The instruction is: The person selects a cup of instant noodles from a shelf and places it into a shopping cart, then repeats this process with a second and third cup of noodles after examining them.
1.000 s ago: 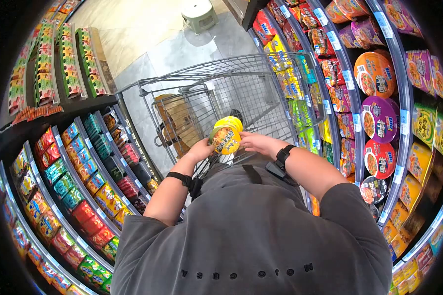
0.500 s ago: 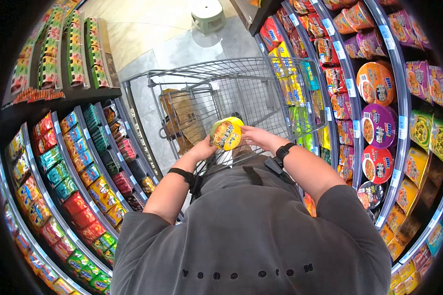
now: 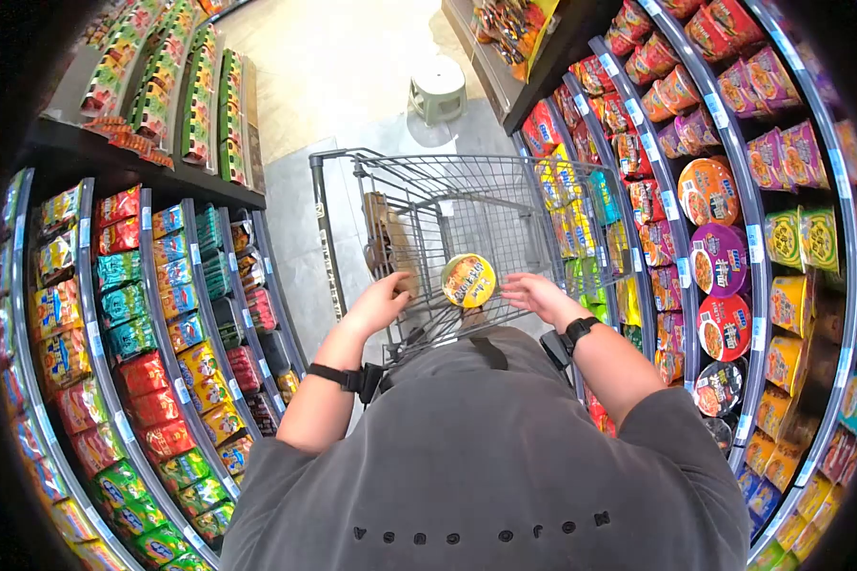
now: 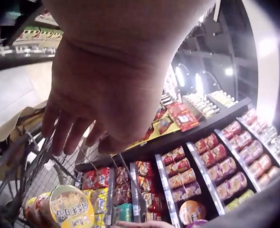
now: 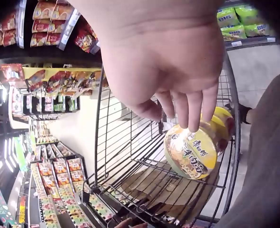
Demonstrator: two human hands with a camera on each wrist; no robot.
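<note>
A yellow-lidded noodle bowl lies in the wire shopping cart, between the two hands. The left hand is to its left, fingers relaxed and holding nothing; the left wrist view shows that hand above the bowl, apart from it. To the right of the bowl is the right hand, its fingers extended with a gap to the lid. In the right wrist view the fingers of that hand overlap the edge of the bowl, with more yellow packaging behind it.
Shelves of packaged snacks stand on the left, and shelves of noodle packs and bowls on the right. A stool stands on the floor beyond the cart. A brown object shows through the cart's left side.
Both hands have let go of the yellow bowl and moved apart to either side of it. The view has shifted, with the cart and stool lower and further right.
</note>
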